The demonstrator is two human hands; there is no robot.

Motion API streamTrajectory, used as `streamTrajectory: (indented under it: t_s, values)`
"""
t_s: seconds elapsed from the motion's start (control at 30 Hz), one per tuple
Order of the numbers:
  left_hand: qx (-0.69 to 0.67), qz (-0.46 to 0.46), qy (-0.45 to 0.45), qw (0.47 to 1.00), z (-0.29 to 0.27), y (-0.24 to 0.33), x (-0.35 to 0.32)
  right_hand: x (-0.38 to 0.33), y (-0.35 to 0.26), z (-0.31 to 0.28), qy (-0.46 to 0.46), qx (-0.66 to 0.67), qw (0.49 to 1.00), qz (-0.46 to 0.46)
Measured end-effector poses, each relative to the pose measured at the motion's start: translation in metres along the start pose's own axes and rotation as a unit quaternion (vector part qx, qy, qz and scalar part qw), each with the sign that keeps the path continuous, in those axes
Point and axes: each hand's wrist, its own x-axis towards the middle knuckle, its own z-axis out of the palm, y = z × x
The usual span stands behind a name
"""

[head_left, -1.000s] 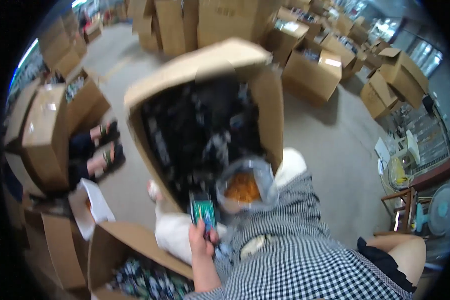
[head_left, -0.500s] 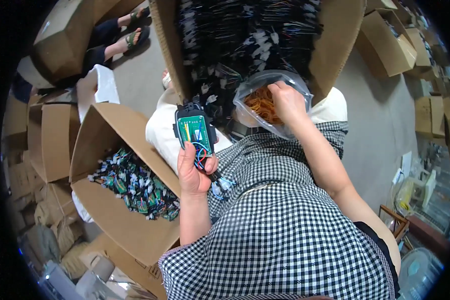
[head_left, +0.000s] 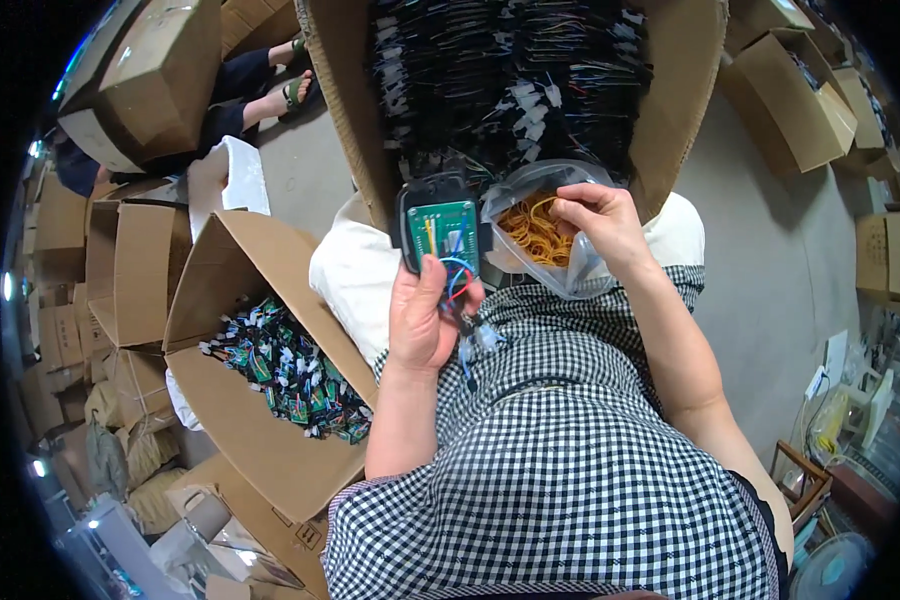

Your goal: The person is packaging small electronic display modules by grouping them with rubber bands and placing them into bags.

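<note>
My left hand [head_left: 420, 322] is closed around a black plastic housing [head_left: 434, 187] that carries a green circuit board [head_left: 456, 217]. Its thumb lies at the board's lower edge, and blue, red and yellow wires with white connectors hang below. To the right, my right hand [head_left: 610, 228] pinches a thin orange-yellow rubber band with thumb and forefinger, above the mouth of a clear plastic bag [head_left: 578, 284]. A heap of rubber bands [head_left: 530, 238] fills this bag, which rests by my lap.
Ahead stands a tall carton [head_left: 682, 90] packed with rows of black wired units [head_left: 450, 70]. At my left, an open carton [head_left: 225, 420] holds many loose circuit boards [head_left: 300, 380]. More cartons [head_left: 785, 100] line both sides; another person's feet [head_left: 295, 92] show at the upper left.
My right hand has risen out of the rubber bands, fingers now pinched at the bag's mouth. My left hand has shifted right with the housing, closer to the bag. The whole view has shifted slightly.
</note>
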Motion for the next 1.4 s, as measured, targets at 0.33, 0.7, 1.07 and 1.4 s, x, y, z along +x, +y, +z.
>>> streamTrajectory:
  t_s: [0.33,0.7,1.07,1.4]
  values:
    - [-0.017,-0.084,-0.081,0.993,0.028,-0.025,0.013,-0.024,-0.029,0.017,-0.07,-0.068,0.982,-0.16]
    - [-0.161,-0.184,-0.098,0.965,0.032,-0.007,-0.007,-0.048,-0.054,0.019,-0.288,0.476,0.828,0.073]
    - [-0.145,-0.171,-0.132,0.966,0.056,0.03,-0.062,-0.089,-0.089,-0.01,-0.319,0.498,0.788,-0.173]
    - [0.786,0.151,-0.174,0.574,0.086,0.026,-0.09,-0.09,-0.17,0.007,-0.254,-0.328,0.858,-0.303]
